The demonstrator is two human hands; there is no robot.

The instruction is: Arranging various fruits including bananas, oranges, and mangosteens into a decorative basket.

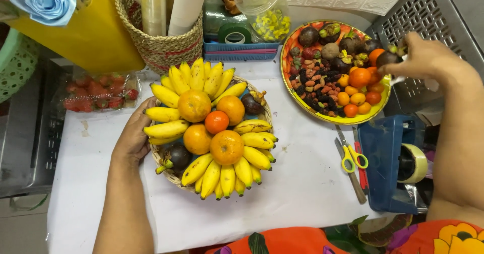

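Head view: right hand [426,57] pinched shut on a dark mangosteen [388,58] over the yellow tray [375,108] at two o'clock, left hand [135,133] flat and open on the basket [160,155] rim at nine o'clock.

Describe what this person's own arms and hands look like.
Both forearms are bare, with no sleeves reaching the wrists. The left hand and right hand show no gloves, and no rings, watch or bracelets can be seen. At the bottom edge, an orange garment with a bright floral print shows.
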